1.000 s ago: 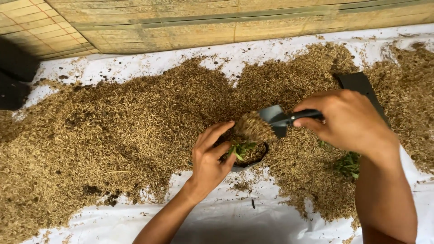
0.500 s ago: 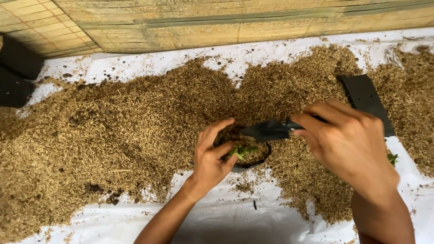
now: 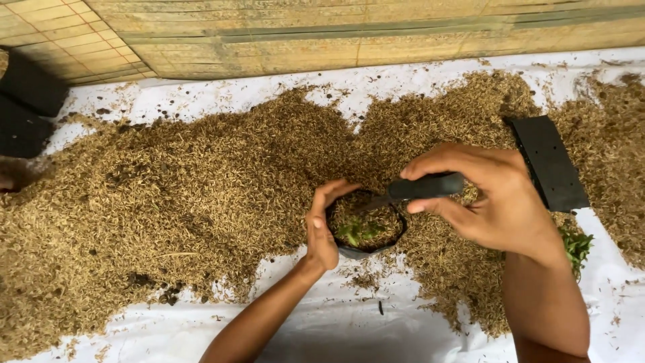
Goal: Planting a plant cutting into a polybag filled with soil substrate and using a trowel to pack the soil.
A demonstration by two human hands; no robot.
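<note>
Right hand [image 3: 494, 202] clamped on black-handled trowel [image 3: 420, 188], long axis left–right, blade pointing left into small black pot [image 3: 366, 228]. Left hand [image 3: 322, 225] wraps pot's left rim amid husk pile [image 3: 201, 195].

A black pot [image 3: 366, 232] is seen, with a green seedling [image 3: 356, 230] in it. A black handle [image 3: 424, 186] is shown. Golden-brown husks [image 3: 188, 202] are spread on a white sheet [image 3: 349, 329]. A flat black piece [image 3: 547, 161] is seen at right. Tan tiles [image 3: 60, 40] are crossed by a pale grid.
</note>
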